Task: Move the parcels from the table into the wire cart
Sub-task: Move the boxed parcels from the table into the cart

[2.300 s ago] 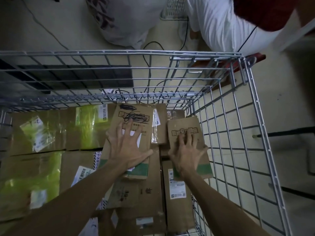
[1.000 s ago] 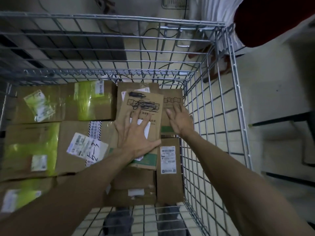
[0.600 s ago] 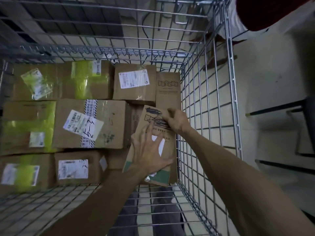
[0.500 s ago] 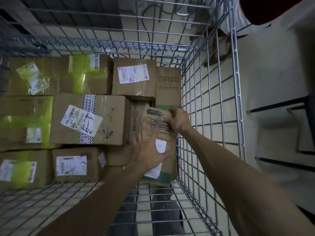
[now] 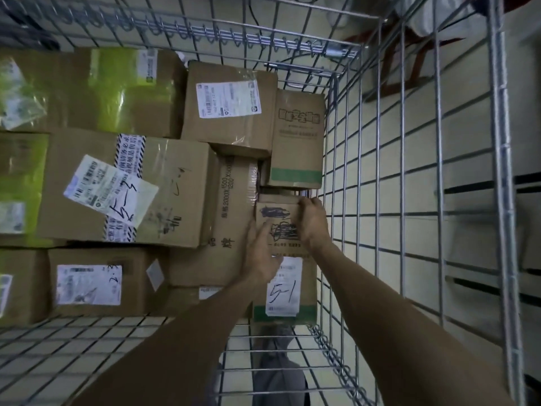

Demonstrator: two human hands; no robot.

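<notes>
A flat brown parcel (image 5: 285, 288) with a green band, black scribbles and a white label marked "5-1" lies in the wire cart (image 5: 389, 183), close against its right wall. My left hand (image 5: 259, 253) rests flat on the parcel's left side. My right hand (image 5: 311, 221) grips its far right corner. A similar green-banded parcel (image 5: 297, 142) lies just beyond it. Left of my hands are a long carton (image 5: 231, 221) and a taped box with a "5-3" label (image 5: 123, 186).
More cardboard boxes fill the cart's left side, some wrapped in yellow-green tape (image 5: 117, 89). A box with a white shipping label (image 5: 228, 104) sits at the back. The near cart floor (image 5: 87, 347) is bare wire. Tiled floor shows beyond the right wall.
Both hands pulled the scribbled parcel off the pile, toward me and to the right, then lowered it flat into the gap by the cart's right wall. The other green-banded parcel stayed behind.
</notes>
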